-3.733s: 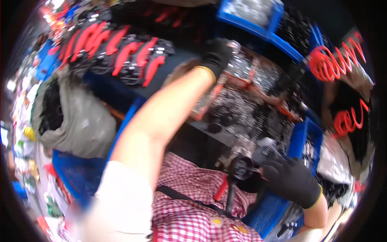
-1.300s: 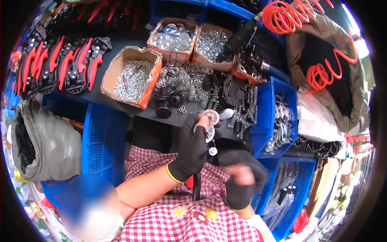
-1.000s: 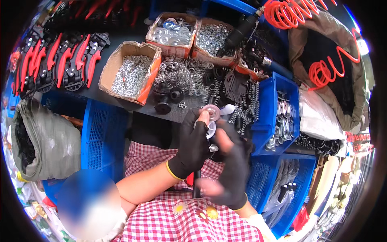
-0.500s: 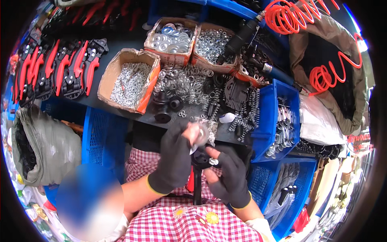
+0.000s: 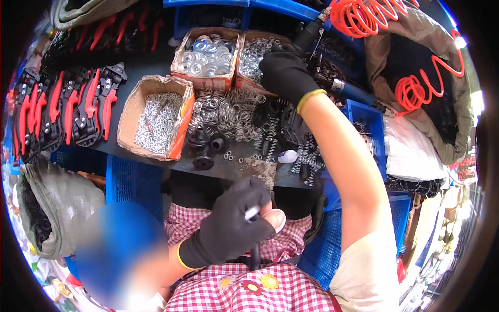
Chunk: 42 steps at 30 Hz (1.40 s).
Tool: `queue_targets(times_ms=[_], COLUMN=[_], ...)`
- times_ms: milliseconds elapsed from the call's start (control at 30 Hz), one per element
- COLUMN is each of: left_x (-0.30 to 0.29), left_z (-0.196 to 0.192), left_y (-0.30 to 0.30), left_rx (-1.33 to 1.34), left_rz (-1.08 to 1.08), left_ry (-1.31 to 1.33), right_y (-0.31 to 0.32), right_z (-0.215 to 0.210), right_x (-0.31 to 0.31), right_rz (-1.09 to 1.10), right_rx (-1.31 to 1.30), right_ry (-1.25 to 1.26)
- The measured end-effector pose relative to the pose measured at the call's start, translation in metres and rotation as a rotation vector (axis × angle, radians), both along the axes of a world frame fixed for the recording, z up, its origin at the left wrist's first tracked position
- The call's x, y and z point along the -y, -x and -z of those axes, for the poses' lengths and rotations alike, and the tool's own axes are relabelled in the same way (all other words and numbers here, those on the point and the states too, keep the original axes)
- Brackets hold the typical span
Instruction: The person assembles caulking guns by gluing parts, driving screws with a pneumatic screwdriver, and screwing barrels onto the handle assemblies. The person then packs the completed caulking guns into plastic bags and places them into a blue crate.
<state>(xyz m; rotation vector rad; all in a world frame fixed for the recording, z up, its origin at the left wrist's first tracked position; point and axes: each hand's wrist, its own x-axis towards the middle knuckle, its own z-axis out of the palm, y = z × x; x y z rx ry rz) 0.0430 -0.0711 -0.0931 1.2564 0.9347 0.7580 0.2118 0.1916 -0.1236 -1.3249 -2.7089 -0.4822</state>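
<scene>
My left hand [image 5: 234, 221], in a black fingerless glove, is closed in front of my apron. A black handle [image 5: 255, 257] sticks out below it; the rest of that hand tool is hidden by the glove. A small white piece [image 5: 252, 213] shows at the fingers, and the thumb lies over the top. My right hand [image 5: 288, 73], gloved alike, is stretched out to the back of the bench. It is wrapped round the lower part of a black air screwdriver [image 5: 311, 32], beside a carton of nuts [image 5: 238, 83]. Its fingertips are mostly hidden.
A carton of washers [image 5: 227, 83] and a carton of small silvery parts [image 5: 127, 127] stand on the bench. Springs [image 5: 228, 117] lie heaped before them. Red-handled hand tools [image 5: 88, 106] line the left. A blue bin [image 5: 382, 135] and coiled red hose [image 5: 416, 93] are at right.
My right hand has left the hand tool at my lap and reached up and away to the air screwdriver. My left hand has come slightly lower and stays closed round the tool.
</scene>
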Motion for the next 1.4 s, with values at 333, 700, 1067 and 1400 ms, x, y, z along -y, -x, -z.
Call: queue_targets(times_ms=[333,700,1067,1400], left_x=[0.002,-0.004,0.015,0.062], left_z=[0.007,0.023,0.031,0.171], left_y=[-0.018,-0.004,-0.006,-0.008], left_rx=[-0.093,0.014,-0.234,0.218], left_rz=[-0.107,0.005,-0.14,-0.672], left_ry=[-1.135,-0.862,-1.107,0.01], right_y=[0.005,-0.026,-0.04,-0.047], right_z=[-0.007,-0.096,-0.071,-0.077], right_x=[0.01,0.248,0.247,0.276], right_rz=[0.074,-0.373,-0.572,-0.252], right_rx=[-0.148,-0.698,-0.518,-0.676], right_ry=[0.125,0.163,0.293,0.228])
